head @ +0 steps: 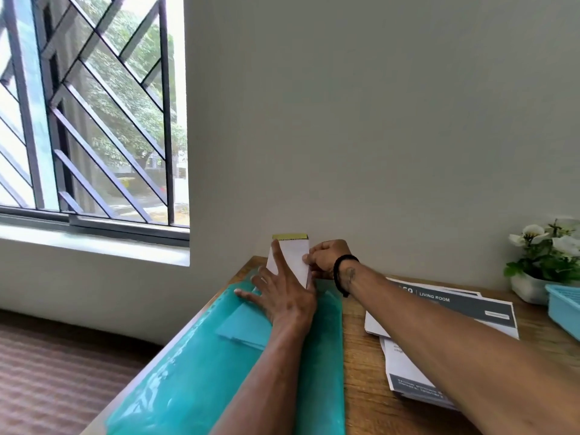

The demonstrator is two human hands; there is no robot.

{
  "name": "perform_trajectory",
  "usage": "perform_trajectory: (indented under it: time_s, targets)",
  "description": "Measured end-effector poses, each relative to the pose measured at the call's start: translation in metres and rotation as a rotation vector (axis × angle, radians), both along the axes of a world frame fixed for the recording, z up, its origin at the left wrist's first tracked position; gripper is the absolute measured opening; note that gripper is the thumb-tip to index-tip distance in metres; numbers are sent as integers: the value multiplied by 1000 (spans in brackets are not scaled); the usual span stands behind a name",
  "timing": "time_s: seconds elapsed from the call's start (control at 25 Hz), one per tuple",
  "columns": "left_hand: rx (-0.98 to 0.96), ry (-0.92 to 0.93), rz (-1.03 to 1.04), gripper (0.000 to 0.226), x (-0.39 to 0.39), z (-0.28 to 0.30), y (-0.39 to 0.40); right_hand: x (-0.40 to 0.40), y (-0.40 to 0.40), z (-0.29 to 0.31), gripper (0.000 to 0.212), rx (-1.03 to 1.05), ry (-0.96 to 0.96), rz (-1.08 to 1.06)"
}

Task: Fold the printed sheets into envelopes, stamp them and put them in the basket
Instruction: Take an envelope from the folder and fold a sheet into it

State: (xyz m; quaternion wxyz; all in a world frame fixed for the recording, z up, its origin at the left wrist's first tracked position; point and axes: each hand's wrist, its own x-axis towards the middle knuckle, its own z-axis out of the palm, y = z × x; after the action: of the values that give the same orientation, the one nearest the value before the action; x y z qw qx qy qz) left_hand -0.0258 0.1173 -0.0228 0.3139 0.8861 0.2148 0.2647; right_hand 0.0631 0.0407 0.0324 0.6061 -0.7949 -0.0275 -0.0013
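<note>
A white envelope (296,255) with a yellow strip along its top flap stands upright at the far end of a teal plastic folder (201,372). My left hand (282,296) lies flat with fingers spread, its index finger pressed up the envelope's front. My right hand (324,259), a black band on its wrist, pinches the envelope's right edge. Inside the folder lies a folded sheet (244,328). Printed sheets (445,312) with dark headers lie in a loose pile to the right. A corner of the light blue basket (563,306) shows at the right edge.
The wooden table (364,372) stands against a grey wall. A white pot of white flowers (546,255) sits behind the basket. A barred window is at the left, and brown floor lies below the table's left edge.
</note>
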Motion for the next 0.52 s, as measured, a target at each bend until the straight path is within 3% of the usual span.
perform_trajectory:
  time_s: [0.2,0.4,0.52]
  targets:
    - [33,52,-6,121,-3,3,0,17,-7,19,16,172,-66,-94]
    - [33,54,-12,125,-6,3,1,21,-34,69,21,278,-226,-192]
    - [24,36,-26,134,-8,5,0,19,-55,103,14,333,-324,-240]
